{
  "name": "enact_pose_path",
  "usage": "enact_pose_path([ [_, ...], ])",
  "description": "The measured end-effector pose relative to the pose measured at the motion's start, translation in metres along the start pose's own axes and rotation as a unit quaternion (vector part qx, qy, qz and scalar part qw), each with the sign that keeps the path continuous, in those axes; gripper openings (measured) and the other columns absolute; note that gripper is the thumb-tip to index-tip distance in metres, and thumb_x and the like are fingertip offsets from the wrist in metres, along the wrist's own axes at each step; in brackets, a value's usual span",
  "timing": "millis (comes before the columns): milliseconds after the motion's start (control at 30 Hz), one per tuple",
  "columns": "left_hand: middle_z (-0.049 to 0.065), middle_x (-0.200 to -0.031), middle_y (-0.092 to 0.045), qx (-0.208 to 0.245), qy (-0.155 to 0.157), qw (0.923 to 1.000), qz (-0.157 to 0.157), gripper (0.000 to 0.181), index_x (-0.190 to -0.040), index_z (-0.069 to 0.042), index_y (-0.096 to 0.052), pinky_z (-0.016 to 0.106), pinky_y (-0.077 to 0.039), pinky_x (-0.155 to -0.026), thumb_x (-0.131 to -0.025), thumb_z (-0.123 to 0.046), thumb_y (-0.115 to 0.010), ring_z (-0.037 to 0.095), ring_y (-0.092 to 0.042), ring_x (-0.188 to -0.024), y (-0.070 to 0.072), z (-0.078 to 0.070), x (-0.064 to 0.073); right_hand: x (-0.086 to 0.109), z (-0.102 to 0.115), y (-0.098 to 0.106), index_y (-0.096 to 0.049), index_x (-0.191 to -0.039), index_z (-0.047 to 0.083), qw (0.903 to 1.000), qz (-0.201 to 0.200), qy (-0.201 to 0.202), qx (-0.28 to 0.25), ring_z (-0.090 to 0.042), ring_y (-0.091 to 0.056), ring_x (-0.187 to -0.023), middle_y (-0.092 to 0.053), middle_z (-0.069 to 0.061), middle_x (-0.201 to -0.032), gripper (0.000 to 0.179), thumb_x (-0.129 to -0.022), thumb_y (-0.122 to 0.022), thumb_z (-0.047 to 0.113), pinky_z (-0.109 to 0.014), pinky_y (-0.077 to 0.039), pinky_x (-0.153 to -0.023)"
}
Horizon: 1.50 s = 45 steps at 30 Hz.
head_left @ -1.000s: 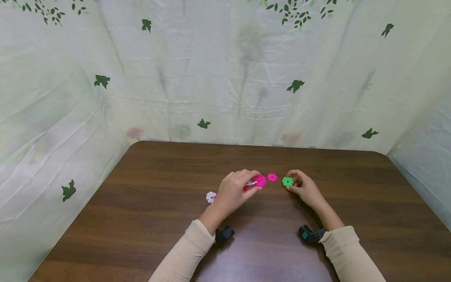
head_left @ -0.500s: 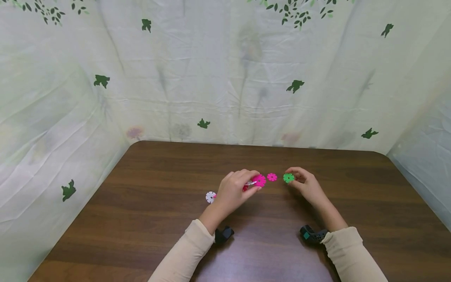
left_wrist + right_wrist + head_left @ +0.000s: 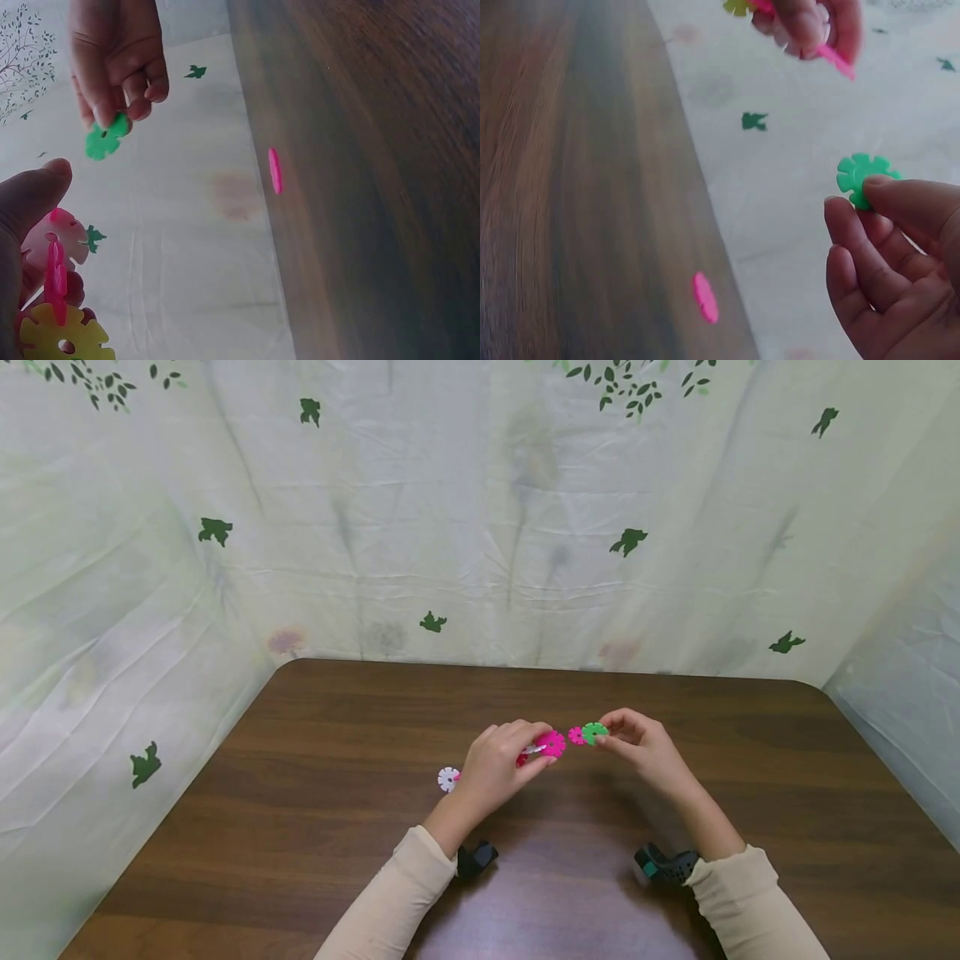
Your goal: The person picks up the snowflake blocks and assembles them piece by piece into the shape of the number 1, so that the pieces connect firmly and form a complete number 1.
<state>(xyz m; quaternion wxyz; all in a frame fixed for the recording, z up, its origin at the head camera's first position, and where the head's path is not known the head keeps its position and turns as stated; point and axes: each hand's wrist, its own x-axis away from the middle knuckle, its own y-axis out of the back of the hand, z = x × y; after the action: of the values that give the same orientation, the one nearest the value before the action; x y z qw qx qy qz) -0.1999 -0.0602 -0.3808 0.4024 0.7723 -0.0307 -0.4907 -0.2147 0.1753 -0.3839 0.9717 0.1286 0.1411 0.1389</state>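
Note:
My left hand (image 3: 497,764) grips a chain of notched plastic snowflake discs. Its bright pink disc (image 3: 553,743) sticks out past the fingertips; in the left wrist view a translucent disc (image 3: 69,241) and a yellow disc (image 3: 84,334) also show. A white disc (image 3: 447,779) appears beyond the hand's left side, while the palm hides the middle of the chain. Between thumb and index finger, my right hand (image 3: 648,750) pinches a green snowflake disc (image 3: 595,733), apart from the chain. In the head view it overlaps a loose pink disc (image 3: 575,736).
That loose pink disc lies flat on the brown wooden table (image 3: 360,718), below both hands in the wrist views. A pale patterned curtain (image 3: 480,527) stands behind the table's far edge. Each wrist wears a black camera (image 3: 477,860).
The right hand has lifted the green disc and carried it leftward, closer to the chain. It now overlaps the loose pink disc in the head view. The left hand stays in place.

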Motion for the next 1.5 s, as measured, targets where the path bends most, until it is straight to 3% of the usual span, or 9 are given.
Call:
enact_pose_path([
  [233,-0.004,-0.086,-0.062,0.005,0.002,1.0,0.003,0.029,-0.097,-0.01,-0.065,0.022,-0.041,-0.062,-0.074,-0.024,-0.075,0.006,-0.054,-0.072,0.0,0.0,0.0,0.002,0.012,-0.007,-0.057,-0.092,-0.006,0.9988,0.018,0.044,0.007,-0.01,-0.06,-0.073,-0.058,-0.014,-0.086,0.012,-0.081,-0.06,-0.005,-0.026,-0.049,-0.065],
  [467,-0.003,-0.085,-0.062,0.013,-0.005,0.9999,-0.001,0.03,-0.097,-0.009,-0.065,0.021,-0.041,-0.062,-0.073,-0.023,-0.076,0.006,-0.053,-0.07,-0.003,0.001,0.001,0.003,0.017,-0.013,-0.058,-0.092,-0.008,0.9965,0.021,0.081,0.008,-0.025,-0.058,-0.076,-0.059,-0.016,-0.088,0.012,-0.08,-0.061,-0.008,-0.028,-0.05,-0.067],
  [700,-0.002,-0.088,-0.063,0.03,-0.006,0.9995,0.006,0.034,-0.099,-0.008,-0.065,0.021,-0.043,-0.067,-0.071,-0.022,-0.077,0.007,-0.055,-0.075,-0.002,0.0,0.001,0.005,0.021,-0.016,-0.061,-0.09,-0.007,0.9951,0.01,0.098,0.011,-0.009,-0.057,-0.076,-0.059,-0.018,-0.089,0.014,-0.077,-0.061,-0.013,-0.023,-0.049,-0.065],
  [1033,-0.003,-0.087,-0.062,0.048,-0.011,0.9988,0.007,0.032,-0.1,-0.009,-0.065,0.02,-0.041,-0.063,-0.073,-0.021,-0.076,0.006,-0.052,-0.07,-0.001,-0.002,0.0,0.012,0.049,-0.017,-0.061,-0.085,-0.01,0.9928,0.004,0.112,0.043,-0.013,-0.058,-0.075,-0.059,-0.02,-0.085,0.013,-0.074,-0.06,-0.017,-0.021,-0.049,-0.065],
  [1500,-0.003,-0.087,-0.062,0.053,-0.011,0.9985,0.003,0.033,-0.1,-0.008,-0.064,0.02,-0.041,-0.064,-0.072,-0.021,-0.076,0.005,-0.05,-0.069,-0.001,-0.003,-0.001,0.013,0.05,-0.013,-0.06,-0.084,-0.01,0.9894,0.003,0.135,0.053,-0.011,-0.056,-0.071,-0.058,-0.02,-0.081,0.013,-0.074,-0.061,-0.018,-0.021,-0.048,-0.061],
])
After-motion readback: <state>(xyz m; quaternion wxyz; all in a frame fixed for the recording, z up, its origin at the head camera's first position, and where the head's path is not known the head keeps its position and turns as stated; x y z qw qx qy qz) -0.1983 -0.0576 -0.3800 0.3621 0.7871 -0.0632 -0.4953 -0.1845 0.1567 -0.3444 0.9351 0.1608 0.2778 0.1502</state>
